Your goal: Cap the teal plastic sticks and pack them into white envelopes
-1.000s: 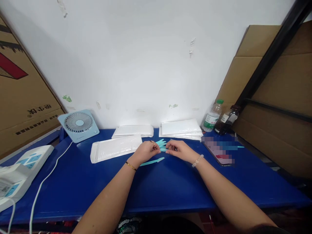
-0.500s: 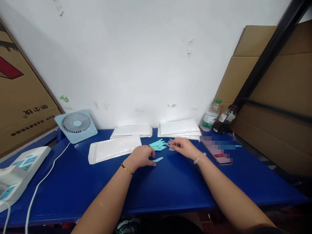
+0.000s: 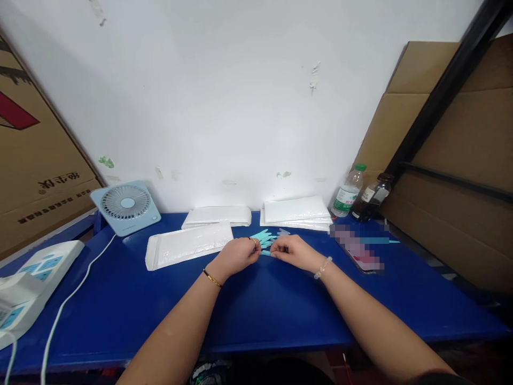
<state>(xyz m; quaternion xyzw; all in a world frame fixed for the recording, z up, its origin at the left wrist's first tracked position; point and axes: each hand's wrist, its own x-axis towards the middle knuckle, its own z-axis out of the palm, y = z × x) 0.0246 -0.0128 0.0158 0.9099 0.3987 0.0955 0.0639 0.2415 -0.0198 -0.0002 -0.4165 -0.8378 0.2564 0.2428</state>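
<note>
A short, slim teal strip [image 3: 265,253] spans the gap between my two hands. My left hand [image 3: 241,252] is closed in a pinch at its left end. My right hand [image 3: 292,250] is also pinched, its fingertips at the strip's right end; whatever sits in them is too small to make out. Just behind the hands lies a loose pile of similar teal strips [image 3: 262,235], partly covered by my fingers. Several clear greyish pieces [image 3: 284,232] lie to the right of that pile, partly behind my right hand.
White padded envelopes lie at the left [image 3: 188,246], back middle [image 3: 218,215] and back right [image 3: 296,209] of the blue table [image 3: 256,315]. A fan [image 3: 127,206] and power strip [image 3: 52,267] stand left. Two bottles [image 3: 347,195] and a phone [image 3: 356,248] are at right.
My right hand has come left from the clear pieces to meet my left hand. The teal strip that lay by my left hand is now raised between both hands.
</note>
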